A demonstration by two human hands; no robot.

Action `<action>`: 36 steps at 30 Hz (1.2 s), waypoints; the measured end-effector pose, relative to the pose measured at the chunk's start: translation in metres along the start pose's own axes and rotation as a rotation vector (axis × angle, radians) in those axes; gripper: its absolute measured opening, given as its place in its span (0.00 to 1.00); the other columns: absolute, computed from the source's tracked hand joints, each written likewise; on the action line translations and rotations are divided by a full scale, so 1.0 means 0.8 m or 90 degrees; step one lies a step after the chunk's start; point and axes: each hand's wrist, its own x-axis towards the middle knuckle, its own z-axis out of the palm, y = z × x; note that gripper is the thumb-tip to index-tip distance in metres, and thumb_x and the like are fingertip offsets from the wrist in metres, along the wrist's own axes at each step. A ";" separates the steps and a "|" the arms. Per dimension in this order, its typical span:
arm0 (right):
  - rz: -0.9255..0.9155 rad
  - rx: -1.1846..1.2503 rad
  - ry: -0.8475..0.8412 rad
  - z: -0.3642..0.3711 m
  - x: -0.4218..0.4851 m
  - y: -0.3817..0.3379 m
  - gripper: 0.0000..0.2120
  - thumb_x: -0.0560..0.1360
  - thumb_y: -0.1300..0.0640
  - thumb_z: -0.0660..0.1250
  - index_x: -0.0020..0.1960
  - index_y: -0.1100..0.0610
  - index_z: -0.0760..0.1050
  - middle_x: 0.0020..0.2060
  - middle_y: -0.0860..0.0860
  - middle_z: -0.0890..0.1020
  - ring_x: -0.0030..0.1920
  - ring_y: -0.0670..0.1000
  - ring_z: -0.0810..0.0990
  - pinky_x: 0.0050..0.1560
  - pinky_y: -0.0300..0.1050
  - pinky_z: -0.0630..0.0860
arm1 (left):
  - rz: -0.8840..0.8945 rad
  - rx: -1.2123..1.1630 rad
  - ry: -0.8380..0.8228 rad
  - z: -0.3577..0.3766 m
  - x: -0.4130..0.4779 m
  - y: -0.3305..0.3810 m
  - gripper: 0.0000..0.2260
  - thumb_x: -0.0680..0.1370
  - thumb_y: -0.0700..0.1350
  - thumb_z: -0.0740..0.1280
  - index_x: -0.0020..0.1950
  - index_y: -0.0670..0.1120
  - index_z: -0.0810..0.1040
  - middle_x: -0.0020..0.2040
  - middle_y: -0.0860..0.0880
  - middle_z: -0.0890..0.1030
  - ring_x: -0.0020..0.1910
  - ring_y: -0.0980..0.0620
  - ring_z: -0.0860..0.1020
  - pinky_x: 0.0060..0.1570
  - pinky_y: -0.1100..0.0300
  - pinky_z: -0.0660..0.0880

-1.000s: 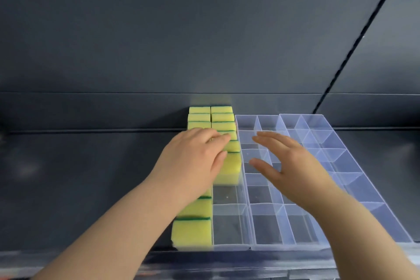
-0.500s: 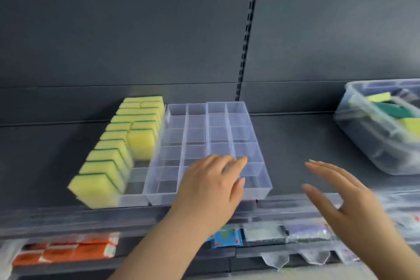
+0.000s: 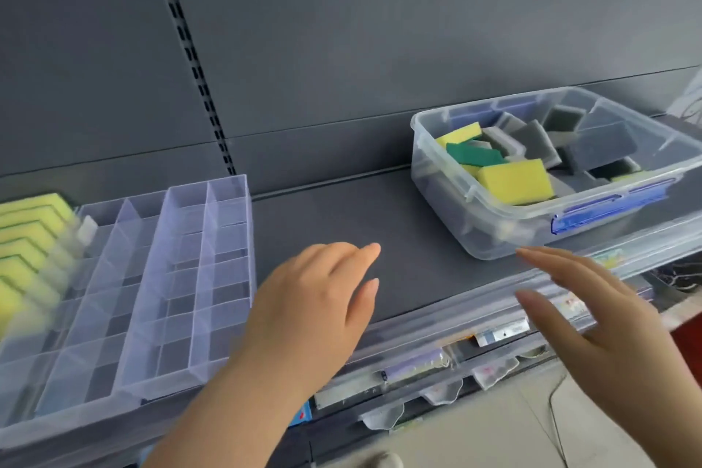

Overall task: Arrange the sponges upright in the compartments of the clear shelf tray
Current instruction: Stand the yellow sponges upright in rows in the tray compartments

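Clear shelf tray (image 3: 224, 236): at left on the dark shelf (image 3: 334, 224), divided into many small compartments.
Tray sponges (image 3: 26, 236): yellow with green backing, upright in a row down the leftmost column, blurred.
Bin (image 3: 494, 236): clear plastic with a blue latch (image 3: 607, 207), at right on the same shelf, well apart from the tray.
Bin contents: yellow-and-green sponges (image 3: 514, 180) toward the left, grey sponges (image 3: 600, 148) piled behind and to the right.
Left hand (image 3: 311, 308): palm down over the shelf just right of the tray, fingers relaxed, holding nothing.
Right hand (image 3: 592, 319): fingers straight, tips near the bin's front corner, contact unclear.
Shelf front: clear strip (image 3: 437, 327) with label tags.
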 end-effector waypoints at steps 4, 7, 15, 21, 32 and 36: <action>-0.019 -0.038 0.000 -0.016 0.042 0.038 0.18 0.69 0.40 0.59 0.58 0.40 0.71 0.55 0.22 0.68 0.56 0.25 0.68 0.53 0.17 0.59 | 0.030 -0.025 -0.003 0.036 0.046 0.016 0.16 0.76 0.51 0.58 0.58 0.50 0.80 0.49 0.56 0.81 0.45 0.56 0.78 0.37 0.62 0.74; -0.011 -0.046 0.013 -0.028 0.077 0.067 0.18 0.70 0.40 0.59 0.58 0.42 0.72 0.57 0.28 0.72 0.58 0.28 0.68 0.55 0.18 0.59 | 0.039 -0.022 -0.006 0.058 0.082 0.020 0.16 0.76 0.52 0.58 0.58 0.51 0.80 0.48 0.57 0.80 0.45 0.56 0.77 0.35 0.64 0.71; -0.009 -0.031 -0.013 -0.050 0.135 0.137 0.19 0.71 0.39 0.59 0.61 0.40 0.71 0.59 0.35 0.74 0.60 0.34 0.71 0.58 0.22 0.62 | 0.079 0.000 -0.005 0.090 0.182 0.057 0.17 0.76 0.51 0.58 0.60 0.49 0.79 0.50 0.55 0.81 0.48 0.57 0.75 0.39 0.66 0.68; -0.085 -0.007 -0.083 -0.083 0.205 0.213 0.18 0.72 0.39 0.58 0.62 0.38 0.69 0.59 0.33 0.73 0.60 0.35 0.71 0.59 0.27 0.65 | 0.044 0.029 0.008 0.126 0.211 0.095 0.17 0.76 0.50 0.59 0.60 0.48 0.79 0.50 0.54 0.80 0.49 0.57 0.75 0.42 0.62 0.72; -0.339 -0.084 -0.415 -0.087 0.369 0.267 0.19 0.75 0.45 0.62 0.65 0.45 0.69 0.61 0.40 0.73 0.60 0.43 0.71 0.57 0.34 0.67 | -0.205 0.118 0.064 0.172 0.221 0.212 0.17 0.76 0.50 0.59 0.60 0.48 0.80 0.53 0.55 0.80 0.50 0.56 0.76 0.45 0.60 0.72; -0.406 -0.102 -0.531 -0.027 0.400 0.242 0.21 0.75 0.46 0.63 0.67 0.47 0.68 0.64 0.46 0.71 0.62 0.49 0.71 0.62 0.49 0.70 | -0.284 0.156 0.089 0.169 0.213 0.242 0.17 0.76 0.50 0.58 0.59 0.48 0.80 0.52 0.56 0.79 0.49 0.57 0.76 0.42 0.63 0.73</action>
